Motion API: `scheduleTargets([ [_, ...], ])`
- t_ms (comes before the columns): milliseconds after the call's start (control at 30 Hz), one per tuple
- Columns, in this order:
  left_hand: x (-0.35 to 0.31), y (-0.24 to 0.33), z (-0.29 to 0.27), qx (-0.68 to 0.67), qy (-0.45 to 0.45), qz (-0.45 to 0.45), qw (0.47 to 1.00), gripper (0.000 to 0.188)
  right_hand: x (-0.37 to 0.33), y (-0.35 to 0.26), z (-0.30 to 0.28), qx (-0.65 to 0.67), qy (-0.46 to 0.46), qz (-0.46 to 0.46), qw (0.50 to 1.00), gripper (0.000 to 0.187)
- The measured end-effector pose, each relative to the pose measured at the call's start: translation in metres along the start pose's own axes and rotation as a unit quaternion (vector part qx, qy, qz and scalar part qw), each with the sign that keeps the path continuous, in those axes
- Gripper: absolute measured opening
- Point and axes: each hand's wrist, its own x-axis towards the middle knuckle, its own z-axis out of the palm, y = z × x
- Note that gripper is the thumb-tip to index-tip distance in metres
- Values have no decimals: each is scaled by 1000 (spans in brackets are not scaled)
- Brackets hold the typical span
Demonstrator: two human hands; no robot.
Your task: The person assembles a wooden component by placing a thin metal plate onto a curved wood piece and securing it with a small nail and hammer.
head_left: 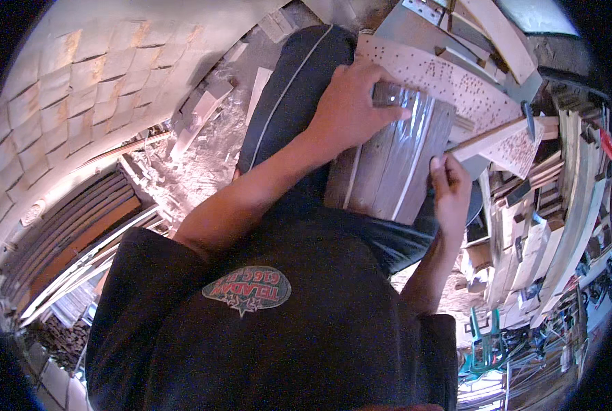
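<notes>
A brown wooden panel [388, 168] with pale lengthwise stripes lies tilted over my lap. Across its upper part is a glossy, see-through strip [419, 113] that reflects light; whether it is tape or film I cannot tell. My left hand [361, 99] grips the panel's far end, its thumb lying on the glossy part and its fingers curled round the edge. At the panel's right edge, my right hand [451, 181] is closed with the thumb up against the side. The undersides of the panel and some right fingertips are hidden.
Beyond the panel lies a pale board [470, 89] dotted with small holes, with a narrow wooden strip [491, 137] near it. Long planks [566, 219] are stacked at right, above a green clamp-like tool [485, 339]. Dark boards [90, 212] pile up at left beside a woven wall [80, 68].
</notes>
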Motion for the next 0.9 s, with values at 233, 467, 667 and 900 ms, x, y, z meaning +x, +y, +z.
scheduleTargets([
  [233,0,-5,5,-34,13,13,999,49,0,14,5,38,10,1,999,33],
  [467,-1,-11,4,-28,63,76,995,49,-10,15,17,94,48,-4,994,34],
  [667,0,-8,6,-52,32,35,997,51,-30,37,27,142,66,49,986,37],
  [900,2,-7,2,-51,3,6,999,56,-50,46,34,202,33,22,979,34],
])
